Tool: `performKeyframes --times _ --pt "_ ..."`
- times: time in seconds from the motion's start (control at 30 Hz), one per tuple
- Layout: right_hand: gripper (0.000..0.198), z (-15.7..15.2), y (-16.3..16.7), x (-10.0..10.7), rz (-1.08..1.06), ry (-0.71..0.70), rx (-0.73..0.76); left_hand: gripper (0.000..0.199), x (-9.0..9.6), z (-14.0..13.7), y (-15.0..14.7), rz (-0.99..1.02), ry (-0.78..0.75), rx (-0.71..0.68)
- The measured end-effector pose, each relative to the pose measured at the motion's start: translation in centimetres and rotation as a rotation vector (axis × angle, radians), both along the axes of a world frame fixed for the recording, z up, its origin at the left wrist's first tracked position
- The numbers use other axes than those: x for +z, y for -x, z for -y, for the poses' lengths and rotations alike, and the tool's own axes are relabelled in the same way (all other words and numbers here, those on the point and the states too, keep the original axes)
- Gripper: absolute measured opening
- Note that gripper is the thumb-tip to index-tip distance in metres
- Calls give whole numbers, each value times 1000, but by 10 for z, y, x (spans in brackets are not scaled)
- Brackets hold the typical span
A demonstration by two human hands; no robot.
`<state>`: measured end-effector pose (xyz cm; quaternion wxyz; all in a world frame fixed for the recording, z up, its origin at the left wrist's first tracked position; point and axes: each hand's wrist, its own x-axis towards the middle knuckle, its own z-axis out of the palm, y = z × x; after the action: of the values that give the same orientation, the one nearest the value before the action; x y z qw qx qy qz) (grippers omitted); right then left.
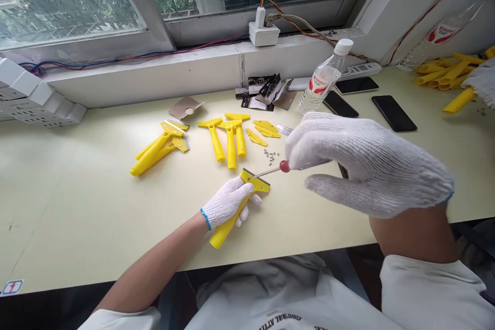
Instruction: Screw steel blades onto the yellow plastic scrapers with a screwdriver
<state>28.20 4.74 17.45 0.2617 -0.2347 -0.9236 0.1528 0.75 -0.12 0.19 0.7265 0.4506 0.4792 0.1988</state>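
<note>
My left hand (230, 201), in a white knit glove, is wrapped round a yellow scraper (229, 228) near its head. A dark blade edge shows along the top of that head. My right hand (363, 162), gloved too, grips a screwdriver (285, 166) with a red handle end. Its metal shaft slants down to the scraper head, and the tip meets it near a screw spot. Beyond lie several small screws (270, 155), yellow cover plates (266, 128) and more yellow scraper handles (231, 144). Scrapers fitted with blades (160, 148) rest in a pile to the left.
A water bottle (320, 82) stands behind my right hand, near black phones (394, 113). Black card packaging (266, 92) and a brown card piece (185, 108) lie by the wall. At the far right, another gloved hand (483, 80) is beside yellow handles (444, 73).
</note>
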Motion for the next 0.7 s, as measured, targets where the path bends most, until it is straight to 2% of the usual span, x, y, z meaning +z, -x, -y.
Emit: performKeyframes --times 0.13,0.2,0.37,0.57,0.63,0.7 --pt "38 6 11 -10 52 -301 -459 41 0 -1 0 5 20 13" --pt "42 7 9 -12 89 -340 -493 40 1 -1 0 2 27 21" --pt "31 7 -5 -3 1 -44 -153 43 2 -1 -1 3 21 17" --pt "53 9 -4 8 -126 182 260 44 0 -1 -1 -1 4 13" --pt "49 11 1 8 -105 203 266 43 0 -1 -1 1 -2 6" --pt "34 13 7 3 -16 170 156 43 0 -1 -1 2 -10 -1"
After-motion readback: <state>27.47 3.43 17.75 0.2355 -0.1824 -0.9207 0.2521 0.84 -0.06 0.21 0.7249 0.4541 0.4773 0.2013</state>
